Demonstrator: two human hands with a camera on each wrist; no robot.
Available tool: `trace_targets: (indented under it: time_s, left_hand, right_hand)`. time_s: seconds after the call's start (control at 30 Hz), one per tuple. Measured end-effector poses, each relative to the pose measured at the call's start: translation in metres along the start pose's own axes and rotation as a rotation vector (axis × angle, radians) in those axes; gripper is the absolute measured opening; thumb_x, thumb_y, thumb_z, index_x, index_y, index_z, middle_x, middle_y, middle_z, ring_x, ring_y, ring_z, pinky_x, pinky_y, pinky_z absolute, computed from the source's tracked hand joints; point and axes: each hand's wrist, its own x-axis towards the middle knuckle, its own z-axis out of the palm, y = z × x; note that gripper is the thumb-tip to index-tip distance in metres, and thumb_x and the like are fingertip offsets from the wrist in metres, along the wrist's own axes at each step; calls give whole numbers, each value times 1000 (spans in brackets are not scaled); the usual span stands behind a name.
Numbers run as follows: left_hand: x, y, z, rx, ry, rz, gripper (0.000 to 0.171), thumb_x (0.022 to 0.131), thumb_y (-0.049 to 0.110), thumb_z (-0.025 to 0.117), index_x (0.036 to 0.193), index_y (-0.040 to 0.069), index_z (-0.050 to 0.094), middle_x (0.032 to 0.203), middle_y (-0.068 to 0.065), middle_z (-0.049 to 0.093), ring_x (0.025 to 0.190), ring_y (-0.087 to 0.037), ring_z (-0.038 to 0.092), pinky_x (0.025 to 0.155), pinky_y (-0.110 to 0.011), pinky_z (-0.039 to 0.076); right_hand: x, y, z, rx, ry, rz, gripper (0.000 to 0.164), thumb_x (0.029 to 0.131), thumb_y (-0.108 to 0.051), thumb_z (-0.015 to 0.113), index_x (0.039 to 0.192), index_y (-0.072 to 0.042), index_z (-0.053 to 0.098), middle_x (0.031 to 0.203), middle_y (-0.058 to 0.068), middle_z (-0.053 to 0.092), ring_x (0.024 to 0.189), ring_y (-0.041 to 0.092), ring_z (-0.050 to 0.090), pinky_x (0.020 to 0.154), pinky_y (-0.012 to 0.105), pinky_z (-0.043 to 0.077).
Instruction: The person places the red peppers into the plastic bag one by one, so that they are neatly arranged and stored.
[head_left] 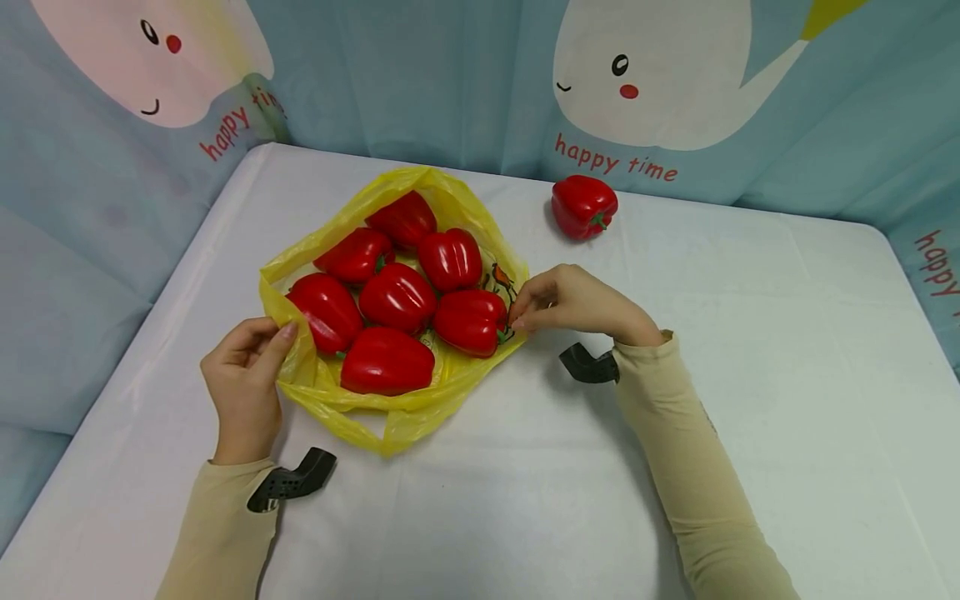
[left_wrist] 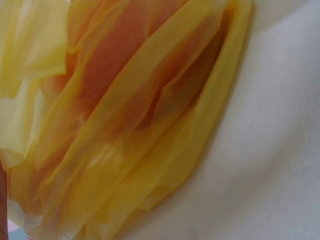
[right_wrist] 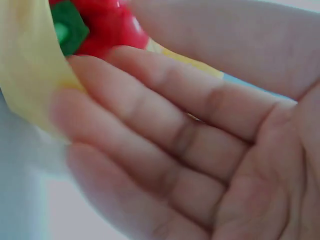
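A yellow plastic bag (head_left: 416, 425) lies with its mouth spread, several red bell peppers (head_left: 397, 297) inside. My left hand (head_left: 243, 383) pinches the bag's left rim between thumb and fingers in the head view. Its wrist view shows folded yellow plastic (left_wrist: 150, 165), with red showing through. At the opposite rim is my right hand (head_left: 577, 304), fingertips right by the rightmost bell pepper (head_left: 471, 323). In the right wrist view, its fingers (right_wrist: 165, 115) lie loosely extended against the bag's edge (right_wrist: 30, 65). That pepper's green stem (right_wrist: 67, 27) shows beyond them.
Another red bell pepper (head_left: 583, 207) sits on the white-covered table (head_left: 787, 350), toward the back. A blue curtain (head_left: 420, 75) with cartoon whales hangs behind the table's far edge and along its left side. Black wrist pieces (head_left: 296, 481) stick out from both sleeves.
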Motion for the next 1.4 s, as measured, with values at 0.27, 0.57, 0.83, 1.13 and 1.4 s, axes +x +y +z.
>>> trace_targets:
  time_s: [0.27, 0.57, 0.83, 1.13, 1.4]
  left_hand:
    - [0, 0, -1, 3, -4, -2, 7, 83, -7, 66, 82, -1, 70, 75, -4, 66, 59, -11, 50, 57, -13, 44]
    - [0, 1, 0, 12, -7, -3, 7, 83, -7, 65, 82, -1, 70, 74, -4, 66, 58, -11, 48, 56, -13, 43]
    - [0, 1, 1, 0, -11, 0, 8, 83, -7, 65, 82, -1, 70, 74, -4, 66, 58, -10, 48, 56, -13, 43]
    - [-1, 1, 0, 12, -8, -6, 6, 83, -7, 65, 83, -2, 70, 74, -4, 66, 58, -11, 46, 56, -13, 43]
    - [-1, 1, 0, 36, -9, -3, 7, 83, -7, 65, 83, -2, 70, 73, -3, 66, 59, -11, 46, 56, -13, 42]
  right_hand:
    - [-2, 10, -10, 78, 259, 24, 14, 86, -12, 69, 95, -1, 69, 87, 9, 68, 82, 31, 64, 74, 33, 52]
    - [-4, 24, -15, 157, 693, 39, 23, 87, -13, 69, 104, 2, 67, 93, 8, 69, 82, 20, 64, 76, 23, 51]
    - [-1, 45, -21, 254, 1044, 12, 25, 85, -10, 70, 103, 7, 66, 89, 0, 67, 76, 13, 61, 71, 19, 50]
    - [-1, 69, -26, 334, 1187, 33, 28, 83, -6, 71, 105, 10, 63, 86, 0, 65, 77, 11, 60, 71, 18, 50]
    - [-1, 83, -27, 383, 1208, 81, 26, 82, -3, 71, 103, 10, 63, 80, -2, 64, 74, 10, 59, 69, 17, 49]
